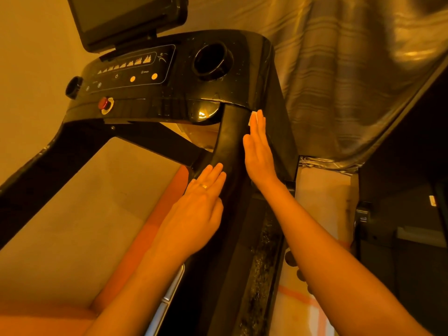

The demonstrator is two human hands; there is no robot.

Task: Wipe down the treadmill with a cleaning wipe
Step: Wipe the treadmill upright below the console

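Because both hands lie on the glossy black curved upright post (230, 141) of the treadmill, the step in hand looks to be wiping that post just under the console. Well to the left of the post and above it sits the round red stop button (104, 103) on the shiny black console deck (169, 93). Nearer the post, up and left of its top, is the round black cup holder (212, 61). Against the post's lower left face rests the left hand (201, 204), fingers straight and together, a ring on one of them, holding nothing and apparently bracing. Higher up, on the post's right edge, the right hand (258, 151) lies flat with straight fingers, pressing the small white cleaning wipe (253, 116) to the surface. Only a corner of the wipe shows past the fingertips, where the post meets the console. Right of the post hangs a grey striped curtain (351, 81). The next move, I judge, calls for drawing the flat hand down along the post with steady pressure, so the wipe does not slip from under the fingers.
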